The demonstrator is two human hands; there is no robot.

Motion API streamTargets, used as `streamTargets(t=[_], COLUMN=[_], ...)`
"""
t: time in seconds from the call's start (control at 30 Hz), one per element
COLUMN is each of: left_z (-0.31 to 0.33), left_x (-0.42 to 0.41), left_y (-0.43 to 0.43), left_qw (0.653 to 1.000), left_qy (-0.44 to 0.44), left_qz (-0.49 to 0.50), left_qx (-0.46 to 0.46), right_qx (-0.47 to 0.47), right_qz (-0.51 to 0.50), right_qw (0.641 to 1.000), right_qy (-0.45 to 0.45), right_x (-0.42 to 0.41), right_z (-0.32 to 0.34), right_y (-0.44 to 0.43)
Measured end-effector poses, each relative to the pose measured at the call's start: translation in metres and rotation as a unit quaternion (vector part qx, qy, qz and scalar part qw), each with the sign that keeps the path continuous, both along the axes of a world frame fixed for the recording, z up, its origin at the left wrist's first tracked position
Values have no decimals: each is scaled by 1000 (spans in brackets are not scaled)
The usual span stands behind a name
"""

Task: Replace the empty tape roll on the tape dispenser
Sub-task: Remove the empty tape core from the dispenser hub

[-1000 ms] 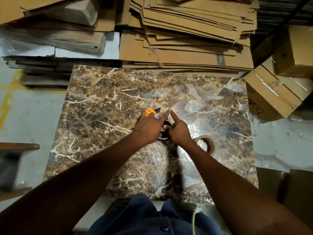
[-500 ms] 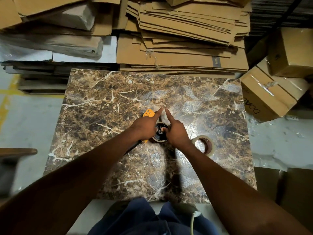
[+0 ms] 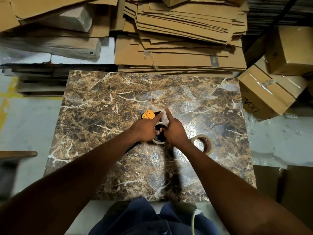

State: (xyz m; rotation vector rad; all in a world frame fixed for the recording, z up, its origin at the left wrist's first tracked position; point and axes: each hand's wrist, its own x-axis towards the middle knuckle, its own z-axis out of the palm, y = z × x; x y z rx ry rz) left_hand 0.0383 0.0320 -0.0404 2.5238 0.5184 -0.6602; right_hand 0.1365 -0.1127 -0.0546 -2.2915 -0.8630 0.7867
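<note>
Both the left hand [image 3: 145,129] and right hand [image 3: 174,131] grip the tape dispenser [image 3: 149,115] on the table [image 3: 101,107]; 1 tape roll [image 3: 204,143] lies just beside the right wrist, cardboard sheets [image 3: 177,48] stacked behind.

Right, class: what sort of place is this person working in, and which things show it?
Probably a packing or storage room: stacked flattened brown cardboard sheets, sealed brown cartons, clear tape roll on the marble-patterned table.

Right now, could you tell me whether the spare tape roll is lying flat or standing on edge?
Lying flat: the tape roll shows its open core facing up.
</note>
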Motion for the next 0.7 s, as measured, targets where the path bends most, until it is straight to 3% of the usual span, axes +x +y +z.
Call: streamTargets(t=[0.2,0.3,0.4,0.53,0.7], left_z=[29,54,53,20,-18], left_x=[-6,-24,-49,-72,-82], left_y=[1,-20,-56,-96,-121], left_qw=[996,976,962,969,997], left_qy=[-56,-134,-152,-126,-82], left_qz=[57,129,152,138,-4], left_qx=[-43,-113,-166,-159,-13], right_qx=[10,41,20,-63,-130], right_qz=[-16,-43,-38,21,192], right_qw=[1000,998,999,997,949], right_qy=[-22,-15,-13,-27,-216], right_x=[0,-1,-6,-19,-41], right_z=[24,37,34,14,-15], right_y=[-8,-32,-64,-99,-115])
